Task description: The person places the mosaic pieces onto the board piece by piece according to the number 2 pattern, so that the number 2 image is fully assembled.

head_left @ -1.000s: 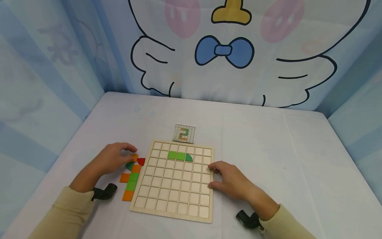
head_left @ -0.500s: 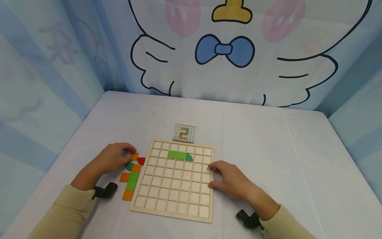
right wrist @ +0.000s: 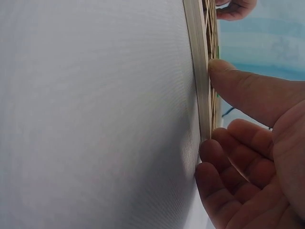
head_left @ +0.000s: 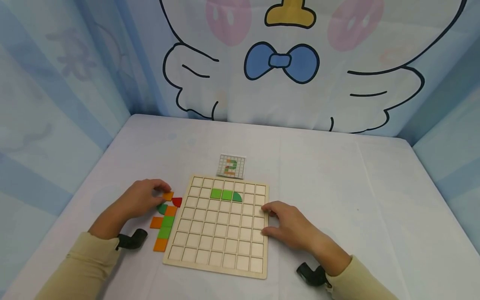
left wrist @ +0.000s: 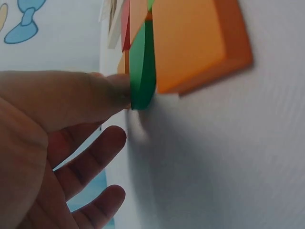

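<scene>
My left hand (head_left: 144,198) pinches an orange square tile (head_left: 168,196) between thumb and index finger, left of the wooden grid board (head_left: 210,268). A red quarter-round tile (head_left: 177,202) and a green rounded tile (head_left: 162,208) lie close by. In the left wrist view the thumb reaches behind the green rounded tile, which mostly hides the pinched piece. On the board, two light green squares (head_left: 226,195) and a dark green quarter-round (head_left: 237,197) sit in one row. My right hand (head_left: 294,225) rests on the board's right edge, its thumb and index fingertips apart.
Orange squares (head_left: 160,245) and green squares (head_left: 165,232) lie along the board's left side. A small pattern card (head_left: 231,166) showing a coloured figure lies behind the board. A printed curtain (head_left: 281,100) stands at the table's far edge.
The pinched orange tile has shifted very slightly left and away from the red tile. The right hand and the board stay in place.
</scene>
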{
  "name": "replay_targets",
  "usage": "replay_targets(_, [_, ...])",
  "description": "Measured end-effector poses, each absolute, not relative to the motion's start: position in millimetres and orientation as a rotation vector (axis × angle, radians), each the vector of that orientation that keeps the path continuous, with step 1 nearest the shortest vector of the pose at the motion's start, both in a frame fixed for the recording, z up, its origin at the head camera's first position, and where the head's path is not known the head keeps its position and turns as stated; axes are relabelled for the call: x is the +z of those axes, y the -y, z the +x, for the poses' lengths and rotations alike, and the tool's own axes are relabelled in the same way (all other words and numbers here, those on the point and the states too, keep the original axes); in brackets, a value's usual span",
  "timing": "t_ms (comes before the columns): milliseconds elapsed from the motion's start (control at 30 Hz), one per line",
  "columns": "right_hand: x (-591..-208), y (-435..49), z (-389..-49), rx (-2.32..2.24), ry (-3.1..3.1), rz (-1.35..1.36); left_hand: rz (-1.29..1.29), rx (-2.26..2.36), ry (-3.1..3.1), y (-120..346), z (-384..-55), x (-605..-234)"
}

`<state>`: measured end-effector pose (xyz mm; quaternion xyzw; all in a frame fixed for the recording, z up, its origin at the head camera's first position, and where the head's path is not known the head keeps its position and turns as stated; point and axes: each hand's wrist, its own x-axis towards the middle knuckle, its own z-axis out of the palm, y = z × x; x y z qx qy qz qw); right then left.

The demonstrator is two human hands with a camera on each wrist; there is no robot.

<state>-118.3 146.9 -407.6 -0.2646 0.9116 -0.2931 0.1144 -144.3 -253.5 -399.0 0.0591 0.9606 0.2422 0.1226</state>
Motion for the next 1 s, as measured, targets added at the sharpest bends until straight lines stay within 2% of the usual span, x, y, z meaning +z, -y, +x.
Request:
replay_targets(600, [-408,-146,-120,-0.864,-2.67,-0.748,0.162,0.662,-2.799,246,-151,-389])
replay_targets(1000, [-407,-146,-119,-0.878,-2.659,-0.741,0.358,0.811,-2.756,214,-149,-376])
